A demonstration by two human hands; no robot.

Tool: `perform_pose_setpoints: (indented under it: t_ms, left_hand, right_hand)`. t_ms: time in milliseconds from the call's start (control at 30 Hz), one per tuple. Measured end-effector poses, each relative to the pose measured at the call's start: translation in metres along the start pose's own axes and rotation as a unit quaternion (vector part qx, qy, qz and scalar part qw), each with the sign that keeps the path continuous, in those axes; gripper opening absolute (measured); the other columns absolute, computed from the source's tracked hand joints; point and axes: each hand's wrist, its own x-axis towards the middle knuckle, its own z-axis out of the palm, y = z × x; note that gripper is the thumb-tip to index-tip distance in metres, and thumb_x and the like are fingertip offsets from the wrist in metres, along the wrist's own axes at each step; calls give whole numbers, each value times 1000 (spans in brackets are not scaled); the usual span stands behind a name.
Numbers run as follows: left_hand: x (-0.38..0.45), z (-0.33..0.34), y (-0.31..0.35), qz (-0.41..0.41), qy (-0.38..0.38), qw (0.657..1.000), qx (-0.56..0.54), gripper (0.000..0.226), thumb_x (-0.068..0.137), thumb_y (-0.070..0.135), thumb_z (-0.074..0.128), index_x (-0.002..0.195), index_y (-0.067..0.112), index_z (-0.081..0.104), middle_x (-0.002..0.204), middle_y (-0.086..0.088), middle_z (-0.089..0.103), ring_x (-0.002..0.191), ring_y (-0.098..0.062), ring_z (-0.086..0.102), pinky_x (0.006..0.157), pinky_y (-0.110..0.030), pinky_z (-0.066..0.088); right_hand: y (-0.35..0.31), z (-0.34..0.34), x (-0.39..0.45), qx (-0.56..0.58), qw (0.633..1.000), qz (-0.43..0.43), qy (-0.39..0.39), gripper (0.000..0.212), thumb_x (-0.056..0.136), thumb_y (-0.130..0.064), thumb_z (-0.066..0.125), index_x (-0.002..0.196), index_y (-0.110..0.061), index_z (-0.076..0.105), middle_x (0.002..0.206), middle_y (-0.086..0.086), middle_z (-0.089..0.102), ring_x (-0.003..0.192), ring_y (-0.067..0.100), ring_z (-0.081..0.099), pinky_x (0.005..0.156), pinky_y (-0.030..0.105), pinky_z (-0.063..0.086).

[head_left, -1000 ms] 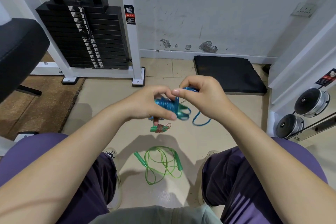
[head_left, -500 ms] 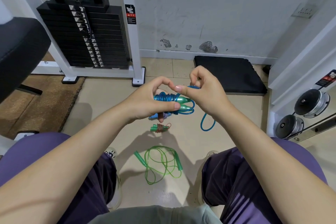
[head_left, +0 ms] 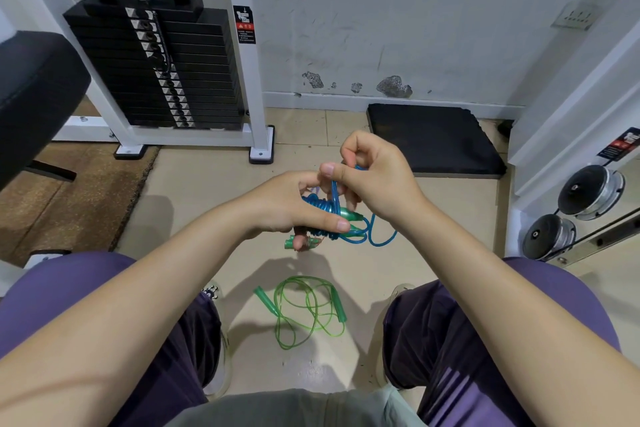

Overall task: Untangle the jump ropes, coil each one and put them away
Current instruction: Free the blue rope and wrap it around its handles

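I hold a blue jump rope (head_left: 323, 210) in front of me, its cord wound in tight turns round its teal handles. My left hand (head_left: 287, 204) grips the bundle from the left, thumb along its underside. My right hand (head_left: 375, 180) pinches the free blue cord above the bundle, and a loose loop of it (head_left: 381, 239) hangs to the right. On the floor just below lies a small coiled rope with green handles and brownish cord (head_left: 306, 242). A loose green jump rope (head_left: 306, 308) lies on the floor between my feet.
A weight stack machine (head_left: 156, 69) with a white frame stands at the back left, a black seat pad (head_left: 31, 87) at far left. A black foam mat (head_left: 433, 139) lies by the wall. Round metal weights (head_left: 588, 191) sit on a rack at right. A brown mat (head_left: 69, 198) covers the left floor.
My right hand has carried the free blue cord up and over the bundle, adding to the wrap. The hanging loop has grown shorter. The ropes on the floor have not moved.
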Motion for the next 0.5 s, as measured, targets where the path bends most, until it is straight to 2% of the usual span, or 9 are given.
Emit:
perform_pose_setpoints:
  t_ms: [133,233,300,400,500]
  left_hand:
    - [6,-1,-6,-28,-4,999,21,18,77,19,82,82,21,65,70,0,65,41,-22,48,38,-15,31]
    - [8,-2,-6,-25,-1,1000,13,13,79,17,81,86,14,71,61,6,63,40,-20,49,37,-15,33]
    - [8,-4,-7,-14,14,1000,-8,13,78,16,81,89,14,74,64,5,66,47,-22,52,41,-21,42]
    - [8,-6,-11,9,25,999,-38,32,70,26,86,97,15,74,83,-15,70,63,-32,56,54,-34,49]
    - [8,-11,-14,22,59,997,-47,48,63,32,86,104,20,65,90,-19,71,59,-26,59,52,-33,51]
  right_hand:
    - [0,1,2,72,997,10,-7,28,87,-1,67,80,-8,40,51,10,57,36,24,51,41,25,40]
    - [3,0,4,74,997,17,12,28,87,-2,67,82,-8,41,53,12,57,36,23,52,42,24,40]
    - [4,-2,5,62,998,17,25,29,87,-3,69,81,-9,41,54,17,57,37,21,52,42,24,38]
    - [5,-2,6,12,999,5,44,29,83,-4,73,79,-6,44,57,17,55,39,11,50,44,19,38]
    - [8,-5,5,13,999,15,43,28,82,-5,74,79,-5,47,56,13,56,43,7,50,48,14,38]
